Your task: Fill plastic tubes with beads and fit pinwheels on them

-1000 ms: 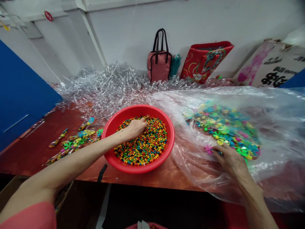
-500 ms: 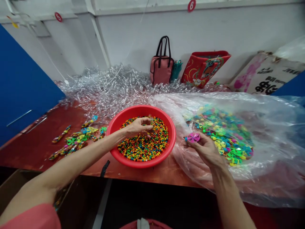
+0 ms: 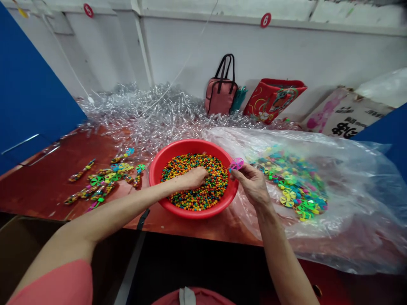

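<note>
My left hand (image 3: 194, 178) is closed and pushed down into the small multicoloured balls (image 3: 187, 203) that fill a red plastic basin (image 3: 232, 190). Half a second ago a clear plastic tube showed at its fingertips; now the fingers hide it. Over the basin's right rim, my right hand (image 3: 252, 180) pinches a purple pinwheel cap (image 3: 237, 164) between thumb and fingers. To the right, a heap of pinwheel caps (image 3: 289, 197) in green, yellow and blue lies in a large clear plastic bag (image 3: 352, 186). Several filled tubes with pinwheel tops (image 3: 104, 184) lie left of the basin.
A wide pile of clear empty tubes (image 3: 152, 106) covers the back of the red table (image 3: 38, 182). Against the wall stand a pink handbag (image 3: 221, 97), a red patterned bag (image 3: 273, 99) and a printed white sack (image 3: 346, 112). Blue panels (image 3: 32, 89) border both sides.
My left hand has gone down into the balls and its fingers have closed in. My right hand has moved left with the purple pinwheel cap, up to the basin's rim. The view has shifted slightly.
</note>
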Demonstrator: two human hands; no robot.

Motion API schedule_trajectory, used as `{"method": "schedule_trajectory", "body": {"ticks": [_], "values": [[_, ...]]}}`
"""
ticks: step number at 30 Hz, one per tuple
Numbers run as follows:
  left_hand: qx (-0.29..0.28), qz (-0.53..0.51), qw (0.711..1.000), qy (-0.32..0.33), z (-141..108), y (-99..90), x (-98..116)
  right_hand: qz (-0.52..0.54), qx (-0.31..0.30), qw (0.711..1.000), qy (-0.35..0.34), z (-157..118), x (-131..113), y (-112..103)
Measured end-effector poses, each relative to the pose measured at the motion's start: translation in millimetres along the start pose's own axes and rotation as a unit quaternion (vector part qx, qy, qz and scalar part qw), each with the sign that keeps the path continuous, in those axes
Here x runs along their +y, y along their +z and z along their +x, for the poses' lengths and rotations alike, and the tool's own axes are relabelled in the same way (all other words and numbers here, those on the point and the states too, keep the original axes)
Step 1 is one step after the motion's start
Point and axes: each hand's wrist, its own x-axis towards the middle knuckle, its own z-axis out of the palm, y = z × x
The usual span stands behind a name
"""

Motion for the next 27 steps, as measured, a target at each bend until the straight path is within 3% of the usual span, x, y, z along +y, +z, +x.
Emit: {"method": "schedule_trajectory", "body": {"ticks": [3,6,8,12,17,21,27], "values": [[-0.006,-0.168,0.986,0.009,1,-5.1,6,0.031,0.008,0.999,0.026,6,6,0],[-0.046,-0.408,0.912,0.021,-18,-15.4,11,0.055,0.017,0.998,0.036,15,10,8],[-0.057,-0.468,0.882,0.027,-35,-19.2,15,0.068,0.014,0.997,0.036,19,12,17],[-0.051,-0.511,0.858,0.009,-56,-16.0,18,0.055,-0.038,0.997,0.033,17,11,34],[-0.055,-0.548,0.835,0.011,-65,-13.3,19,0.021,-0.102,0.994,0.026,9,1,40],[-0.046,-0.542,0.839,0.015,-70,-13.6,22,0.003,-0.133,0.991,0.003,7,-6,40],[0.118,-0.46,0.88,-0.024,-66,-4.3,19,-0.062,-0.112,0.989,-0.07,4,-6,50]]}}
